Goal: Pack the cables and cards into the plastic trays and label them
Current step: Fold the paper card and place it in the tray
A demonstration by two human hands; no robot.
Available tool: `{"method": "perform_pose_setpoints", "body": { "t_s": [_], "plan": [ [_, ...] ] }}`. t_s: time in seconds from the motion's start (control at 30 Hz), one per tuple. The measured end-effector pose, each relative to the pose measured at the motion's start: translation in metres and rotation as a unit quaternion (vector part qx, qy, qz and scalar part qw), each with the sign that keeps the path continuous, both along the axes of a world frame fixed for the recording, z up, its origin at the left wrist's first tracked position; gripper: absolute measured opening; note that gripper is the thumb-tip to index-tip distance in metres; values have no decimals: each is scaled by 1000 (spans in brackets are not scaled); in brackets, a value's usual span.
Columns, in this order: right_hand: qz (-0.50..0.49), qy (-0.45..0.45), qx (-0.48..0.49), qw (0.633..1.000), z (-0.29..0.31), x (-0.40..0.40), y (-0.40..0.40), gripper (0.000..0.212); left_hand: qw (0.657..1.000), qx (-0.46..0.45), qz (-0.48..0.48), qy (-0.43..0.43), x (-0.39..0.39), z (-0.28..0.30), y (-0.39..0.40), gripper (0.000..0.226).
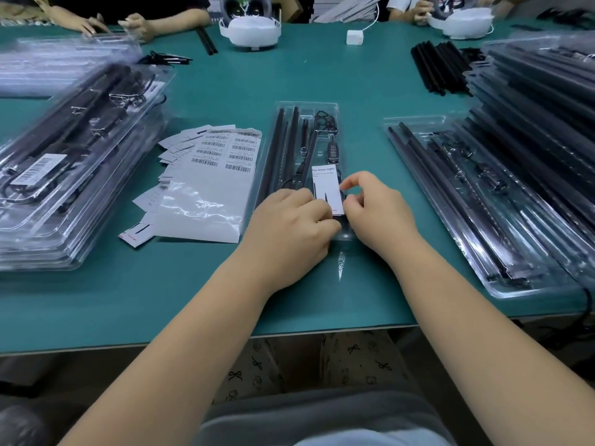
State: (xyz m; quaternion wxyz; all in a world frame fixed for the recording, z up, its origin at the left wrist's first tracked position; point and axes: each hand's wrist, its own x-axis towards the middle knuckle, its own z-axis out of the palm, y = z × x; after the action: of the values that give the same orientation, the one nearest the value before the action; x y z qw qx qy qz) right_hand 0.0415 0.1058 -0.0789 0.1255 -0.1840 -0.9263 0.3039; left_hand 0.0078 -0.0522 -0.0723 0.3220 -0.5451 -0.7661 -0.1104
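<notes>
Reaching out over the near edge of the green worktop (322,59), both your forearms meet at the close end of a clear plastic tray (335,106). Your left hand (291,226) lies knuckles-up on the tray's near end, its fingers curled down against the lower left edge of a white card (326,185). Your right hand (375,207) sits just right of the card, fingers bent, thumb and forefinger pinching the card's right edge. So both sets of fingers are grasping the card, which lies on the tray's right side at its near end.

Just beyond your fingers, the tray holds long black rods (283,146) along its left side, a small black controller (334,152) above the card, and a coiled cable (325,119) at the far end.

Left of your left hand lies a shiny plastic bag (199,207) over a loose spread of white cards, with a sheet of barcode labels (227,149) at its far side. Further left stands a stack of filled trays (74,149), the top one bearing a barcode label.

Right of your right hand rests another open tray (476,201) of rods and cable, and beyond it a tall stack of trays (547,91). Loose black rods (438,66) lie further out.

At the far edge, other people's hands (138,25) work, near a white headset (249,30) and a small white cube (354,37).
</notes>
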Motion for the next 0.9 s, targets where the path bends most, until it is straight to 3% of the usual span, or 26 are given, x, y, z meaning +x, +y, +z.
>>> {"method": "perform_pose_setpoints", "body": {
  "t_s": [0.17, 0.4, 0.53, 0.7, 0.8, 0.9],
  "plan": [
    [3, 27, -92, 995, -2, -4, 10, 24, 998, 14, 47, 41, 4, -3, 5, 12],
    [-21, 93, -183, 979, -1, -7, 13, 19, 996, 70, 36, 38, 5, -9, 11, 13],
    [-22, 145, -360, 921, 5, -8, 13, 5, 986, 163, 25, 17, 4, -2, 8, 9],
    [31, 123, -336, 933, 4, -1, 8, 2, 945, 317, 61, -61, -5, 1, -7, 10],
    [86, 122, -361, 921, 6, 3, 4, 4, 917, 379, 82, -98, -8, 2, -10, 8],
    [129, 89, -335, 929, 6, 4, -1, 9, 845, 479, 93, -219, -9, 8, -15, 6]
  ]
}}
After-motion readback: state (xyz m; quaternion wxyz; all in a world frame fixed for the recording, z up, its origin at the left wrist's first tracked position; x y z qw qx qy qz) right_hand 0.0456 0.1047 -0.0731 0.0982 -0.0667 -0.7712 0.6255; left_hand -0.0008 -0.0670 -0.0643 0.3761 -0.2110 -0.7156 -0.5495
